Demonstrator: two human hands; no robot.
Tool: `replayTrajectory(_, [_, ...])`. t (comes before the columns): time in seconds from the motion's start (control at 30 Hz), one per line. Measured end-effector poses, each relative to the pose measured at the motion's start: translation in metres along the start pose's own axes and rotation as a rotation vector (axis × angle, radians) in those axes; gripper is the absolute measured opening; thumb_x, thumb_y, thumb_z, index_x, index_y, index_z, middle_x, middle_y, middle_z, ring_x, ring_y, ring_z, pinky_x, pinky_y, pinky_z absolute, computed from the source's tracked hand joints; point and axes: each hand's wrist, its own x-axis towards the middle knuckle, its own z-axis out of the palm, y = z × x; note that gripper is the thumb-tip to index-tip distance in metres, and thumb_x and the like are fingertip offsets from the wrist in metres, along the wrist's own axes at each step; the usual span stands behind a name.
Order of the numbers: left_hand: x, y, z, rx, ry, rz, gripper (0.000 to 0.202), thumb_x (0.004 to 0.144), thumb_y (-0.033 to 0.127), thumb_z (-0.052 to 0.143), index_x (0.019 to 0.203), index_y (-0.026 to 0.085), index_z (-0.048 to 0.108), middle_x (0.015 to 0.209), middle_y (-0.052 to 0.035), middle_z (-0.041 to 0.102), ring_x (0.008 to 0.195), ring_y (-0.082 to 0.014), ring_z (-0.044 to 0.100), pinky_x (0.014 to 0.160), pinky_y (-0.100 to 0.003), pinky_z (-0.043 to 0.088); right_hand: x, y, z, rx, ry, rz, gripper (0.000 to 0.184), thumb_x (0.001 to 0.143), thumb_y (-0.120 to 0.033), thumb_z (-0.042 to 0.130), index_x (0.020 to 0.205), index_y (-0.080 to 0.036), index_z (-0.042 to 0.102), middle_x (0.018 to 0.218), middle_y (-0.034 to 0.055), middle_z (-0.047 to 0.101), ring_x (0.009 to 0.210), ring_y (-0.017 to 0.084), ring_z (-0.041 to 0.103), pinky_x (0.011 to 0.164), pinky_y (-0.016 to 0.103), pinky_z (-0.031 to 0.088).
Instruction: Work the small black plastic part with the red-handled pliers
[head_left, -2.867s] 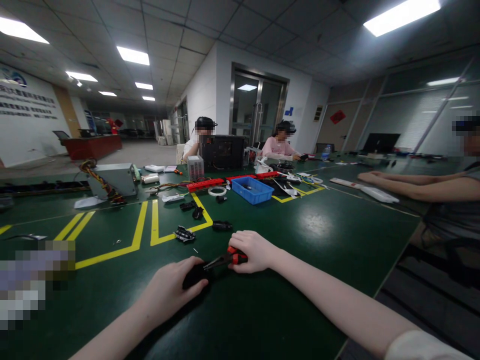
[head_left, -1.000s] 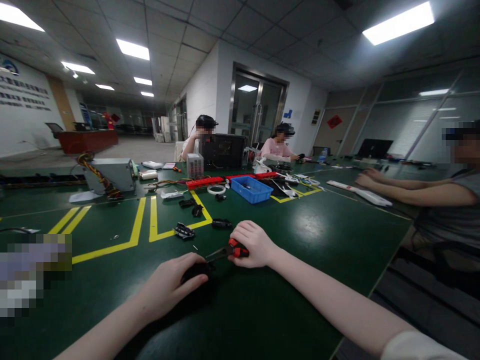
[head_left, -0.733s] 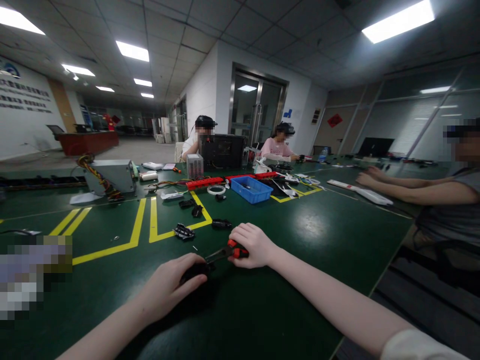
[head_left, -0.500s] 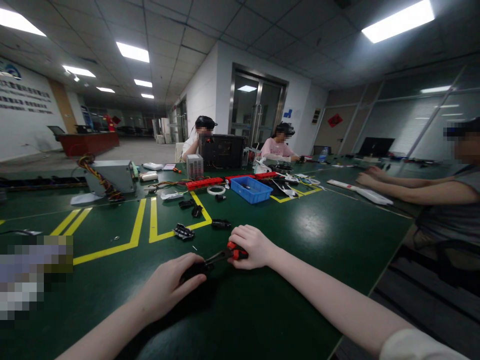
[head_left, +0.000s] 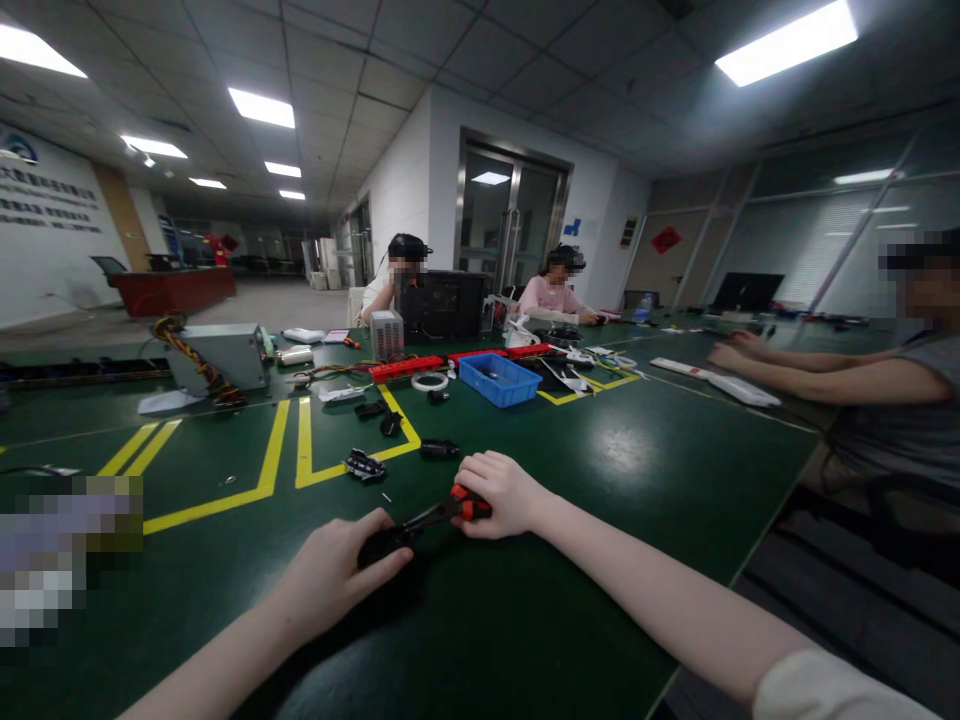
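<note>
In my right hand (head_left: 501, 495) are pliers (head_left: 471, 505) with red and black handles, my fingers wrapped round the grips. Their metal jaws point left and meet a black plastic part (head_left: 386, 543), which my left hand (head_left: 345, 565) holds between thumb and fingers. Most of that part is hidden by the left hand, so its exact kind does not show. Just beyond the hands lie a broken black piece with silvery bits (head_left: 364, 465), a black cylindrical piece (head_left: 439, 448) and a tiny white sliver (head_left: 386, 497) on the green table (head_left: 585, 600).
A blue bin (head_left: 500, 380) stands ahead, by a white ring (head_left: 430, 382) and red strips (head_left: 406, 369). Yellow tape (head_left: 217, 512) marks the tabletop. At left is a metal power supply (head_left: 214, 358) with wires. A co-worker's arms (head_left: 817, 375) rest at right; two people sit across.
The left thumb and fingers have shifted slightly round the black part, and the pliers' jaws have tilted a little. Both hands keep their hold. The whole view has moved slightly.
</note>
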Motion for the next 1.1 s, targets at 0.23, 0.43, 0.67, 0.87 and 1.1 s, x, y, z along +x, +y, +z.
replayTrajectory(0.23, [-0.001, 0.006, -0.003, -0.004, -0.034, 0.039, 0.033, 0.091, 0.050, 0.041, 0.090, 0.021, 0.057, 0.080, -0.0021, 0.067, 0.073, -0.0210, 0.063, 0.063, -0.027, 0.036, 0.001, -0.001, -0.001, -0.016, 0.001, 0.021, 0.037, 0.075, -0.049, 0.060, 0.093, -0.017, 0.055, 0.090, 0.0061, 0.057, 0.077, 0.017, 0.050, 0.066, 0.028, 0.034])
replayTrajectory(0.43, [-0.005, 0.010, -0.003, 0.003, -0.019, 0.057, 0.029, 0.091, 0.047, 0.043, 0.093, 0.022, 0.057, 0.083, -0.0026, 0.067, 0.075, -0.0216, 0.063, 0.065, -0.027, 0.038, 0.002, -0.001, -0.002, -0.012, -0.015, 0.007, 0.038, 0.073, -0.049, 0.061, 0.092, -0.017, 0.056, 0.089, 0.0056, 0.057, 0.077, 0.017, 0.051, 0.065, 0.028, 0.034])
replayTrajectory(0.67, [-0.007, 0.012, -0.003, 0.045, -0.021, 0.059, 0.031, 0.092, 0.048, 0.042, 0.102, 0.023, 0.057, 0.083, -0.0033, 0.067, 0.076, -0.0223, 0.063, 0.068, -0.029, 0.040, 0.001, -0.002, -0.004, -0.008, 0.014, 0.036, 0.038, 0.075, -0.050, 0.060, 0.092, -0.017, 0.056, 0.091, 0.0060, 0.058, 0.079, 0.017, 0.052, 0.066, 0.028, 0.035])
replayTrajectory(0.87, [-0.008, 0.014, -0.004, 0.057, 0.006, 0.141, 0.029, 0.092, 0.045, 0.044, 0.102, 0.024, 0.061, 0.093, -0.0036, 0.065, 0.079, -0.0202, 0.062, 0.072, -0.028, 0.042, 0.000, 0.003, -0.004, -0.027, 0.028, 0.071, 0.041, 0.075, -0.051, 0.061, 0.097, -0.017, 0.057, 0.093, 0.0071, 0.059, 0.081, 0.018, 0.053, 0.068, 0.029, 0.036])
replayTrajectory(1.1, [-0.012, 0.017, -0.008, 0.122, 0.053, 0.175, 0.025, 0.089, 0.041, 0.048, 0.100, 0.026, 0.064, 0.096, -0.0037, 0.060, 0.078, -0.0195, 0.060, 0.072, -0.029, 0.044, -0.002, 0.006, -0.006, -0.029, 0.034, 0.065, 0.041, 0.075, -0.049, 0.062, 0.100, -0.017, 0.058, 0.095, 0.0073, 0.060, 0.085, 0.019, 0.054, 0.074, 0.031, 0.038])
